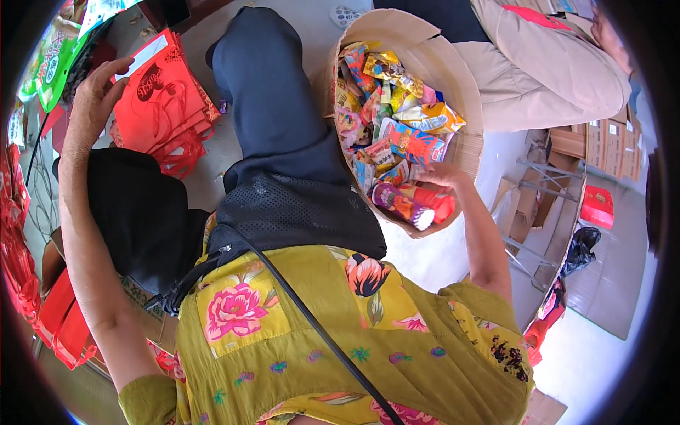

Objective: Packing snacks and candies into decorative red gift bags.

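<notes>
My left hand [98, 95] is at the upper corner of a stack of red paper gift bags [157, 99] with ribbon handles. Its fingers and thumb are bent around the edge of the top bag. Over on the right, my right hand [440, 175] reaches into a cut-down cardboard box [460, 92] filled with small, colourful snack packets [425, 117]. Those fingers lie stretched out, with their tips near a blue-and-orange packet [411, 142]. Just below them are a red canister [435, 202] and a purple tube with a white lid [402, 205].
My dark-trousered leg [262, 85] lies between the bags and the box. Another person's leg in beige trousers [538, 81] is beyond the box. More red bags [64, 319] sit at the left, and cartons [613, 145] and a metal frame [542, 177] stand at the right.
</notes>
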Demonstrator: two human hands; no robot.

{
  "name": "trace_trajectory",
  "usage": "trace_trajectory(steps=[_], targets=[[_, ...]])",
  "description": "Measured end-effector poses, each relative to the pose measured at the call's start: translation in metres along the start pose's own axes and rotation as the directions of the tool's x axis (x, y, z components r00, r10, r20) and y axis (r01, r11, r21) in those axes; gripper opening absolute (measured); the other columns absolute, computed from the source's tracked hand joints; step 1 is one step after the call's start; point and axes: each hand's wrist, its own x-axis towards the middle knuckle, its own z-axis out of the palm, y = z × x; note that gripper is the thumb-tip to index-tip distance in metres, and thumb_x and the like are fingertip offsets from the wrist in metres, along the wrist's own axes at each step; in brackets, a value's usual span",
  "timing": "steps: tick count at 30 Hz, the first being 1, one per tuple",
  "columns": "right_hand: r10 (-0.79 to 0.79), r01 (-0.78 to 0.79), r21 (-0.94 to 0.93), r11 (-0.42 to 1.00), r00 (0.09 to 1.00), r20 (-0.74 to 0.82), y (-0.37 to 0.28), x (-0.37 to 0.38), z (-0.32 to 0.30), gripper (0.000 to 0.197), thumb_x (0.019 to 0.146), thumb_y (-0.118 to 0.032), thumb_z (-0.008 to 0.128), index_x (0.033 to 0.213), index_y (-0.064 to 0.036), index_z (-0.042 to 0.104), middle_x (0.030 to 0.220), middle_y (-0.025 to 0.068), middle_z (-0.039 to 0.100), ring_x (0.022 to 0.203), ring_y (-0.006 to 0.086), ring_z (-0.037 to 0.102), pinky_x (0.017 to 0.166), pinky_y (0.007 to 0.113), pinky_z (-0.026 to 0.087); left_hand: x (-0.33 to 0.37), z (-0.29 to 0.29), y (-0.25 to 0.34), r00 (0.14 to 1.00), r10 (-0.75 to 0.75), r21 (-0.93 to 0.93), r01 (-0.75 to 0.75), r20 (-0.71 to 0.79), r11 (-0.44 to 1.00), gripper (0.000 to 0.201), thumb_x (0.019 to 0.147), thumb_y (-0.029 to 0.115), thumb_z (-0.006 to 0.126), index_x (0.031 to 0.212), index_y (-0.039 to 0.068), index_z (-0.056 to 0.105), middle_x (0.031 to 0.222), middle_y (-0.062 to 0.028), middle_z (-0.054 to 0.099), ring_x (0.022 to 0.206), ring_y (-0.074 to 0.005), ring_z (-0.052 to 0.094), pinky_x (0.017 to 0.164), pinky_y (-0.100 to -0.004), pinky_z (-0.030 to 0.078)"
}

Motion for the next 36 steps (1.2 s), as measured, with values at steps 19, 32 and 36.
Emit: trace_trajectory(steps=[19, 32, 36], targets=[[-0.021, 0.197, -0.535, 0.821, 0.948, 0.318, -0.034, -0.007, 0.05, 0.075, 0.061, -0.06, 0.076, 0.115, -0.0092, 0.067, 0.12, 0.0112, 0.065, 0.108, 0.0282, 0.063, 0.086, 0.043, 0.051, -0.005, -0.001, -0.006, 0.999, -0.022, -0.012, 0.021, -0.027, 1.0, 0.03, 0.091, 0.01, 0.06, 0.12, 0.004, 0.062, 0.104, -0.0145, 0.067, 0.08, -0.023, 0.063, 0.073, -0.0326, 0.051], [-0.307, 0.142, 0.54, 0.829, 0.924, 0.228, -0.058, -0.033, -0.034, 0.047, 0.081, -0.026, 0.074, 0.12, -0.0027, 0.059, 0.107, 0.006, 0.065, 0.094, 0.015, 0.064, 0.084, 0.029, 0.052, -0.007, -0.001, 0.014, 0.996, -0.014, -0.021, 0.012, -0.088, 1.0, 0.026, 0.084, 0.006, 0.064, 0.11, 0.001, 0.065, 0.101, -0.0188, 0.068, 0.091, -0.0328, 0.067, 0.079, -0.0387, 0.053], [-0.427, 0.262, 0.878, 0.399, 0.901, -0.075, -0.105, -0.06, -0.098, 0.047, 0.091, -0.029, 0.066, 0.128, -0.0033, 0.052, 0.113, 0.0084, 0.065, 0.099, 0.018, 0.065, 0.086, 0.035, 0.055, -0.012, -0.004, 0.016, 0.996, -0.037, -0.001, 0.037, -0.085, 0.999, 0.026, 0.083, 0.004, 0.062, 0.108, 0.0, 0.065, 0.102, -0.0184, 0.068, 0.095, -0.034, 0.066, 0.084, -0.0394, 0.052]])
